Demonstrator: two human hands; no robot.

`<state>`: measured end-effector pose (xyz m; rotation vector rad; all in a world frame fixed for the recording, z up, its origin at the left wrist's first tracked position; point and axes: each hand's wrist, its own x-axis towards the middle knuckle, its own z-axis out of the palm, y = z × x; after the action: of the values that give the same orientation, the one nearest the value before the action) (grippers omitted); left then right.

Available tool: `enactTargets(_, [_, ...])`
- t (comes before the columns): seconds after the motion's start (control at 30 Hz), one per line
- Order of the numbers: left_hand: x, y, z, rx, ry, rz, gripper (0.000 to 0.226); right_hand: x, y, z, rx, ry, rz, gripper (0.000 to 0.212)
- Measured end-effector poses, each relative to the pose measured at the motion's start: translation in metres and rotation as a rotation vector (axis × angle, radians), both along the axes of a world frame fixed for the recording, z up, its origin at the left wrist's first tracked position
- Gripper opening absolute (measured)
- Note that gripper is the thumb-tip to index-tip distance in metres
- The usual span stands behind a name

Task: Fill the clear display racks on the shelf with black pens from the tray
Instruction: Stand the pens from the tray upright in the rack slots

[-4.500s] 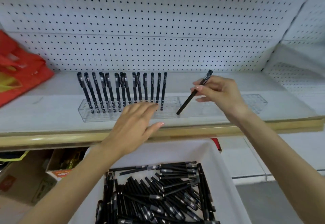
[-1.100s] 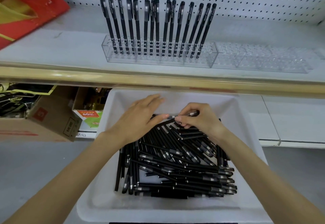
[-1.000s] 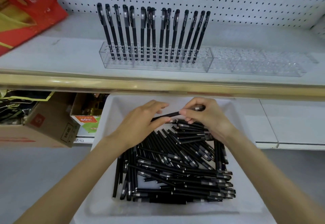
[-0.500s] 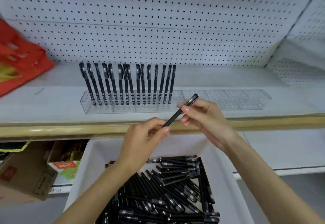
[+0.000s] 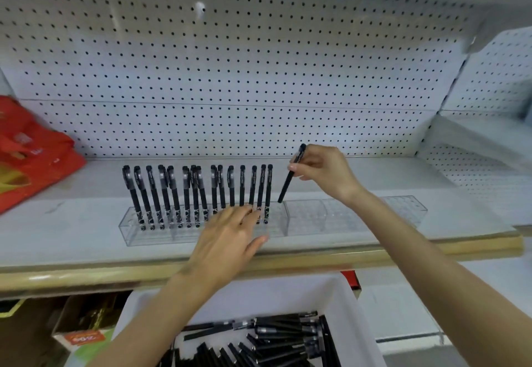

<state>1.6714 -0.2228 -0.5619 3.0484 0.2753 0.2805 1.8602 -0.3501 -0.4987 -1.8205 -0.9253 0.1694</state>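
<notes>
One pen (image 5: 288, 178) is up in the right hand (image 5: 325, 170), pinched near its top by the thumb and fingertips. It leans, with its tip just over the right end of the first rack (image 5: 149, 232). The left hand (image 5: 227, 234) lies flat on that rack with straight fingers and grips nothing.

To do this well, I think the pen should be stood up straight first. Then it can be pushed down into a free hole while the left hand stops the rack from sliding.

A row of pens (image 5: 195, 191) stands in this rack. The second rack (image 5: 359, 214), just to its right, has none. A heap (image 5: 282, 335) more lies in the white tray (image 5: 288, 289) below.

Both racks sit on a pale shelf (image 5: 72, 222) with a holey white wall (image 5: 259, 78) behind. A red bag (image 5: 31, 165) lies at the left.
</notes>
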Motion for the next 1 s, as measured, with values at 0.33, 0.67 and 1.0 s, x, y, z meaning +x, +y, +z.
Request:
enactTargets(0.33, [-0.005, 0.006, -0.015, 0.085, 0.067, 0.013, 0.068, 0.009, 0.021, -0.026, -0.302, -0.076, 0.06, 0.022])
enactTargets(0.67, [-0.005, 0.011, -0.015, -0.018, 0.04, -0.059, 0.08, 0.01, 0.025, -0.028, -0.407, -0.098, 0.044, 0.023])
enactTargets(1.0, [-0.041, 0.009, -0.017, -0.124, -0.014, -0.049, 0.073, -0.034, -0.015, -0.035, -0.336, -0.163, -0.02, 0.018])
